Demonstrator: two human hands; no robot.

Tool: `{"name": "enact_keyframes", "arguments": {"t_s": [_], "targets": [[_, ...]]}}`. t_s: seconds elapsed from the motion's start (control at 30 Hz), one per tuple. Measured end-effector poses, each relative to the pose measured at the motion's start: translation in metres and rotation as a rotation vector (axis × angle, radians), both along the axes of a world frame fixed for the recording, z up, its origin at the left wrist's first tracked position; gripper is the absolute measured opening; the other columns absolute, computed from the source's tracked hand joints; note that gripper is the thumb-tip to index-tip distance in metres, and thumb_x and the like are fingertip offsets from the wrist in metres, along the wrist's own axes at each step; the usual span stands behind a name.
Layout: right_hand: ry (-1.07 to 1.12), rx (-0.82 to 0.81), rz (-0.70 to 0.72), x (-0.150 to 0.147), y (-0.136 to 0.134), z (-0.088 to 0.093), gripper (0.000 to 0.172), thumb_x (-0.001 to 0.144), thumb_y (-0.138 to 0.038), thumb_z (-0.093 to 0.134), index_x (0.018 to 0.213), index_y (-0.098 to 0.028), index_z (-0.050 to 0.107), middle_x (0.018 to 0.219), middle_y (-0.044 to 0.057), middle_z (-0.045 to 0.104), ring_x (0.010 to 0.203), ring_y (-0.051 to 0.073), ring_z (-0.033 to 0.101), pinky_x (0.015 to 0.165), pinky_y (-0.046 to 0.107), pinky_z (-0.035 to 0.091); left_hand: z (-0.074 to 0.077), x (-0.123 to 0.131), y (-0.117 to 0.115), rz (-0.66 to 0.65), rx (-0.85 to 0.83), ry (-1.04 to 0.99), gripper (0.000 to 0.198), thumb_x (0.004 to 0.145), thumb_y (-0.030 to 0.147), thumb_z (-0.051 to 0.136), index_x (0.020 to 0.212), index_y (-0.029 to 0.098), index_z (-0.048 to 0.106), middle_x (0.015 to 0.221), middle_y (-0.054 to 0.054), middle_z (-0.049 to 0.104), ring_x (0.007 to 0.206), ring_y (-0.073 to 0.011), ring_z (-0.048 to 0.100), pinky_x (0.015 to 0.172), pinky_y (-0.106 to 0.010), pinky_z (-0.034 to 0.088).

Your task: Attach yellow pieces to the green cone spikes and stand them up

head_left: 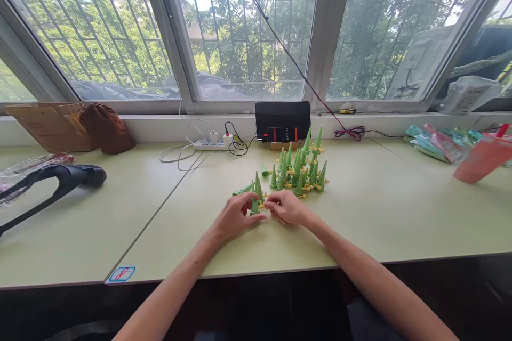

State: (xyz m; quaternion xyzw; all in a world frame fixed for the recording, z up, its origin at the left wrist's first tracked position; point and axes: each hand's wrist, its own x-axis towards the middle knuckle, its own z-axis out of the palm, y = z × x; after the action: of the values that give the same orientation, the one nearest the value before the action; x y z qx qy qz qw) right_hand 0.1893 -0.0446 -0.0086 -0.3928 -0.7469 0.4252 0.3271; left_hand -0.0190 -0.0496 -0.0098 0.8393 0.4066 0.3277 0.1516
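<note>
On the pale table (pixel 380 224), the left hand (pixel 236 217) and the right hand (pixel 288 208) are meeting, the fingers of both pinching one upright green cone (pixel 255 203) between them. Just beyond, a cluster of green cones (pixel 302 170) is standing. Farther back, a power strip (pixel 210 144) is lying below the window (pixel 248 26).

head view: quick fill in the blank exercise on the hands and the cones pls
1. The left hand and the right hand meet at one small cone coloured ____.
2. The cluster of standing cones has its tips pointing ____.
3. The brown pouch lies to the ____ of the white power strip.
Missing words: green; up; left.
</note>
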Motion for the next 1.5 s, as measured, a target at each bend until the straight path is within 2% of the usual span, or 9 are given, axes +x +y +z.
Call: {"name": "enact_keyframes", "arguments": {"t_s": [0.3, 0.5, 0.67, 0.83, 1.1, 1.17, 1.3, 1.4, 1.5], "targets": [[0.029, 0.009, 0.0, 0.0, 0.0, -0.001, 0.027, 0.088, -0.031, 0.055, 0.065, -0.018, 0.053, 0.053, -0.004, 0.054, 0.035, 0.009, 0.049, 0.039, 0.021, 0.037, 0.003, 0.002, -0.001, -0.004, -0.017, -0.019, 0.038, 0.076, 0.047, 0.072, 0.098, 0.019, 0.06, 0.067, 0.006, 0.048, 0.05, -0.0063, 0.038, 0.051, -0.021, 0.036], [0.082, -0.018, 0.0, -0.001, -0.003, 0.003, 0.017, 0.084, -0.028, 0.061, 0.073, -0.02, 0.051, 0.049, -0.006, 0.052, 0.037, 0.011, 0.052, 0.038, 0.021, 0.036, 0.003, 0.003, -0.002, 0.0, -0.023, -0.038, 0.037, 0.076, 0.046, 0.073, 0.098, 0.018, 0.061, 0.065, 0.006, 0.047, 0.05, -0.0061, 0.037, 0.05, -0.02, 0.035], [0.092, -0.019, 0.033, 0.001, -0.002, 0.001, 0.017, 0.084, -0.03, 0.063, 0.076, -0.02, 0.051, 0.05, -0.007, 0.053, 0.038, 0.012, 0.053, 0.04, 0.022, 0.038, 0.002, 0.002, -0.001, -0.001, -0.006, -0.037, 0.036, 0.076, 0.045, 0.072, 0.098, 0.018, 0.061, 0.063, 0.007, 0.046, 0.05, -0.0061, 0.036, 0.049, -0.02, 0.034], [0.024, 0.011, 0.018, 0.0, -0.001, 0.002, 0.017, 0.088, -0.028, 0.057, 0.074, -0.019, 0.053, 0.06, -0.004, 0.058, 0.038, 0.01, 0.051, 0.041, 0.022, 0.038, 0.002, 0.001, -0.001, -0.007, 0.01, -0.028, 0.037, 0.077, 0.046, 0.072, 0.099, 0.018, 0.061, 0.065, 0.007, 0.047, 0.05, -0.006, 0.037, 0.05, -0.02, 0.036], [-0.132, 0.142, -0.029, -0.002, -0.004, 0.01, 0.038, 0.094, -0.026, 0.049, 0.057, -0.017, 0.052, 0.047, -0.003, 0.051, 0.046, 0.009, 0.046, 0.056, 0.023, 0.039, 0.0, 0.0, 0.0, -0.01, 0.019, -0.022, 0.039, 0.076, 0.046, 0.073, 0.1, 0.019, 0.06, 0.067, 0.006, 0.048, 0.051, -0.006, 0.038, 0.051, -0.02, 0.036], [-0.129, 0.141, -0.036, -0.001, -0.004, 0.01, 0.034, 0.094, -0.028, 0.05, 0.062, -0.017, 0.055, 0.053, -0.002, 0.057, 0.049, 0.01, 0.049, 0.056, 0.023, 0.039, 0.001, 0.0, 0.0, -0.008, 0.018, -0.02, 0.038, 0.076, 0.046, 0.073, 0.1, 0.019, 0.06, 0.067, 0.006, 0.047, 0.051, -0.006, 0.038, 0.051, -0.02, 0.036], [-0.105, 0.126, -0.044, -0.001, -0.005, 0.011, 0.014, 0.086, -0.03, 0.063, 0.08, -0.017, 0.061, 0.067, 0.0, 0.064, 0.054, 0.012, 0.054, 0.055, 0.023, 0.04, 0.001, 0.001, 0.0, -0.002, 0.019, -0.016, 0.035, 0.077, 0.044, 0.072, 0.099, 0.019, 0.061, 0.066, 0.007, 0.047, 0.051, -0.006, 0.037, 0.051, -0.02, 0.036], [-0.101, 0.122, -0.036, -0.001, -0.005, 0.011, 0.012, 0.085, -0.026, 0.063, 0.079, -0.017, 0.061, 0.069, 0.0, 0.065, 0.054, 0.011, 0.055, 0.054, 0.023, 0.039, 0.0, 0.001, 0.0, -0.001, 0.018, -0.017, 0.036, 0.077, 0.043, 0.072, 0.1, 0.019, 0.06, 0.066, 0.007, 0.047, 0.051, -0.0061, 0.037, 0.051, -0.02, 0.036], [-0.123, 0.148, -0.028, -0.002, -0.004, 0.008, 0.021, 0.089, -0.024, 0.057, 0.069, -0.017, 0.059, 0.062, -0.001, 0.063, 0.053, 0.011, 0.053, 0.056, 0.023, 0.04, 0.0, 0.001, 0.0, -0.006, 0.021, -0.016, 0.037, 0.077, 0.045, 0.072, 0.1, 0.019, 0.06, 0.067, 0.006, 0.047, 0.051, -0.0061, 0.037, 0.051, -0.02, 0.036]]}}
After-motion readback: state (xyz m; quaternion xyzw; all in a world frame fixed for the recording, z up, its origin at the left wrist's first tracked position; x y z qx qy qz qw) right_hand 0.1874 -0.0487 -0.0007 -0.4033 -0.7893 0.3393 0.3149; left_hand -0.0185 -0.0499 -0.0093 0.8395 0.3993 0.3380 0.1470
